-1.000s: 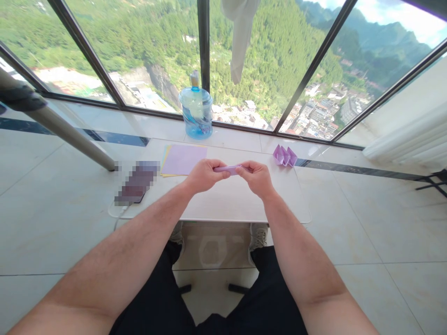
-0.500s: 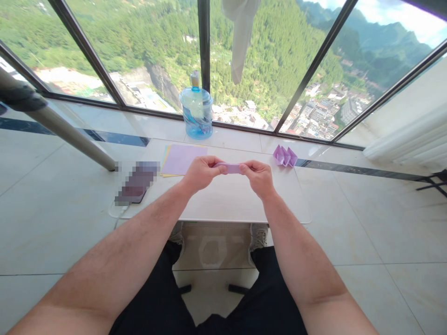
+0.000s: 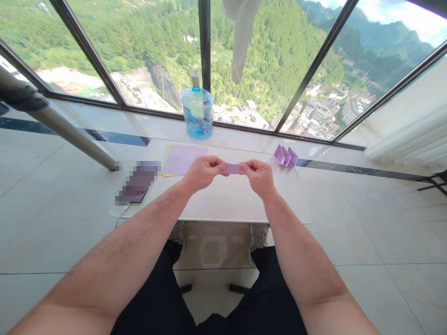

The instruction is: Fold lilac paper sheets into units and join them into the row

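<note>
Between my two hands a narrow folded strip of purple paper (image 3: 233,168) is stretched level above the small white table. My left hand (image 3: 203,173) pinches its left end between thumb and fingers. At the other end, my right hand (image 3: 258,177) grips it the same way. The fingers hide both ends of the strip. Behind my left hand lies a stack of paper sheets (image 3: 181,157), purple on top with yellow and blue edges showing. To the right, near the table's far corner, stands a zigzag folded purple paper piece (image 3: 285,156).
The white table (image 3: 223,204) spans the space before my knees. A phone (image 3: 139,184), partly pixelated, lies at its left with a cable. A blue water jug (image 3: 197,114) stands by the window beyond. A slanted pole (image 3: 77,132) comes in from the left.
The strip has tilted slightly, so more of its purple face shows, and my left fingers have shifted a little on its end. Both hands stay in nearly the same place.
</note>
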Demonstrator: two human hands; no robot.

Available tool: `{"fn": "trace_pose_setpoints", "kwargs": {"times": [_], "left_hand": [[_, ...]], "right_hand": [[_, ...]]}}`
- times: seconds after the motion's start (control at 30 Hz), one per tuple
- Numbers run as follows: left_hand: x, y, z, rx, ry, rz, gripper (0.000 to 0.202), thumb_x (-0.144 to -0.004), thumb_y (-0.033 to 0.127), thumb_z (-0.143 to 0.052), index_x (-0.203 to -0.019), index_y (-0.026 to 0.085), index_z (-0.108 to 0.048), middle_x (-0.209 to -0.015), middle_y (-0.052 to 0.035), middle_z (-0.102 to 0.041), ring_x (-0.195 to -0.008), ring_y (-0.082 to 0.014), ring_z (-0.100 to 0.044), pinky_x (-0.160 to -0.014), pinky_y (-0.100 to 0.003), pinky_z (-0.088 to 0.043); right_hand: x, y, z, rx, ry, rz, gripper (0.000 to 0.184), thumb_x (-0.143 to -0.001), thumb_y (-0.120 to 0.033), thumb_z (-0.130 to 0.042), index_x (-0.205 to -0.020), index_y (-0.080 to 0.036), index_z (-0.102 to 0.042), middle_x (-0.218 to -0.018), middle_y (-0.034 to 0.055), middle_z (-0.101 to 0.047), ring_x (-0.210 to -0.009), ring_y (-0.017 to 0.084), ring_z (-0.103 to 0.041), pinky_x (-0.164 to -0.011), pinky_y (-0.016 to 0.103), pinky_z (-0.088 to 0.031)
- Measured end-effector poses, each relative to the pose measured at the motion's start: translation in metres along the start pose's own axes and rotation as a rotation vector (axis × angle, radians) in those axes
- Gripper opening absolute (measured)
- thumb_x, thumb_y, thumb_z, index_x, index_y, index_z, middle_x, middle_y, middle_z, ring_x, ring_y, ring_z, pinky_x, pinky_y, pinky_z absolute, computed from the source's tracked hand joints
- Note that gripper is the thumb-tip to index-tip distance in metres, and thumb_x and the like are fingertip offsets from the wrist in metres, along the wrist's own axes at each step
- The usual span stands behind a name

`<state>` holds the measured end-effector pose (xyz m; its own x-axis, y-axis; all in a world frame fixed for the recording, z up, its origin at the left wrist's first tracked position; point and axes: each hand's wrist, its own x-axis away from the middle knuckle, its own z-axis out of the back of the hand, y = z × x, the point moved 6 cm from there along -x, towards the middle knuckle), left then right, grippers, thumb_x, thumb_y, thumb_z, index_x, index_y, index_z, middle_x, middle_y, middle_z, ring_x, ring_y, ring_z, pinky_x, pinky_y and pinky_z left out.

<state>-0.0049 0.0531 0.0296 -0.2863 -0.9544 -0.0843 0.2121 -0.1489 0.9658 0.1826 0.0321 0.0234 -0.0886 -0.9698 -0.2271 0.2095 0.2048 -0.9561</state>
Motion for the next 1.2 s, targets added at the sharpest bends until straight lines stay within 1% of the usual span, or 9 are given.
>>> {"fn": "trace_pose_setpoints", "kwargs": {"times": [0.17,0.27,0.43,0.53,0.6,0.77,0.97,1.1,1.2], "left_hand": [[-0.001,0.000,-0.001,-0.144,0.005,-0.033,0.022,-0.077,0.036,-0.067,-0.081,0.017,-0.077,-0.071,-0.0035,-0.075,-0.060,-0.0155,-0.060,-0.056,-0.026,-0.041],[-0.001,-0.001,-0.006,-0.188,-0.019,-0.054,0.023,-0.076,0.037,-0.067,-0.081,0.018,-0.077,-0.069,-0.0021,-0.073,-0.060,-0.0143,-0.058,-0.056,-0.025,-0.041],[0.000,-0.005,-0.008,-0.240,-0.072,-0.025,0.017,-0.072,0.033,-0.069,-0.075,0.018,-0.075,-0.059,0.0020,-0.064,-0.051,-0.0104,-0.047,-0.049,-0.024,-0.033],[0.001,-0.006,-0.009,-0.257,-0.097,-0.020,0.017,-0.073,0.034,-0.068,-0.072,0.018,-0.074,-0.056,0.0025,-0.061,-0.050,-0.0101,-0.045,-0.048,-0.024,-0.033],[0.001,-0.006,-0.010,-0.261,-0.076,-0.036,0.020,-0.073,0.037,-0.069,-0.075,0.018,-0.075,-0.060,0.0014,-0.064,-0.054,-0.0117,-0.049,-0.051,-0.024,-0.035],[-0.001,-0.005,-0.011,-0.207,0.002,-0.036,0.026,-0.074,0.043,-0.071,-0.078,0.018,-0.077,-0.070,-0.0022,-0.072,-0.066,-0.0162,-0.059,-0.061,-0.026,-0.043],[-0.001,-0.007,0.001,-0.043,0.111,0.051,0.024,-0.069,0.040,-0.075,-0.073,0.016,-0.074,-0.064,-0.0012,-0.068,-0.058,-0.0137,-0.055,-0.057,-0.026,-0.041],[0.000,-0.006,0.001,0.021,0.182,0.029,0.020,-0.071,0.036,-0.071,-0.068,0.016,-0.070,-0.060,0.0009,-0.063,-0.056,-0.0121,-0.051,-0.056,-0.026,-0.039],[0.000,-0.006,-0.001,0.031,0.232,0.017,0.018,-0.073,0.034,-0.068,-0.068,0.017,-0.067,-0.061,0.0008,-0.063,-0.057,-0.0127,-0.053,-0.057,-0.027,-0.040]], "right_hand": [[0.003,-0.002,-0.004,0.101,-0.038,0.005,0.019,-0.079,-0.037,-0.068,-0.080,-0.020,-0.076,-0.070,0.0008,-0.070,-0.065,0.016,-0.060,-0.064,0.030,-0.046],[0.005,-0.003,-0.008,0.149,-0.085,-0.003,0.019,-0.077,-0.038,-0.070,-0.078,-0.019,-0.076,-0.069,0.0007,-0.070,-0.064,0.016,-0.059,-0.062,0.029,-0.045],[0.004,-0.004,-0.006,0.160,-0.065,-0.014,0.018,-0.077,-0.035,-0.069,-0.071,-0.018,-0.073,-0.064,0.0000,-0.068,-0.060,0.014,-0.056,-0.059,0.028,-0.042],[0.004,0.000,-0.010,0.162,-0.138,-0.024,0.019,-0.076,-0.037,-0.071,-0.075,-0.019,-0.075,-0.066,0.0002,-0.069,-0.060,0.014,-0.055,-0.058,0.027,-0.041],[0.005,0.002,-0.012,0.187,-0.167,-0.026,0.020,-0.076,-0.038,-0.071,-0.075,-0.019,-0.076,-0.066,0.0004,-0.070,-0.061,0.014,-0.056,-0.058,0.027,-0.040],[0.006,0.000,-0.012,0.230,-0.110,0.002,0.020,-0.077,-0.038,-0.070,-0.072,-0.020,-0.075,-0.066,0.0001,-0.070,-0.063,0.015,-0.058,-0.060,0.028,-0.041],[0.004,-0.002,-0.007,0.201,-0.064,-0.001,0.017,-0.077,-0.035,-0.069,-0.071,-0.020,-0.074,-0.062,-0.0017,-0.065,-0.060,0.014,-0.054,-0.060,0.028,-0.040],[0.003,-0.004,-0.010,0.159,-0.055,-0.019,0.018,-0.076,-0.035,-0.068,-0.068,-0.020,-0.072,-0.061,-0.0020,-0.063,-0.060,0.014,-0.052,-0.058,0.028,-0.039],[0.002,-0.005,-0.012,0.142,-0.029,-0.027,0.018,-0.076,-0.034,-0.069,-0.066,-0.019,-0.070,-0.059,-0.0025,-0.061,-0.059,0.013,-0.051,-0.057,0.027,-0.038]]}}
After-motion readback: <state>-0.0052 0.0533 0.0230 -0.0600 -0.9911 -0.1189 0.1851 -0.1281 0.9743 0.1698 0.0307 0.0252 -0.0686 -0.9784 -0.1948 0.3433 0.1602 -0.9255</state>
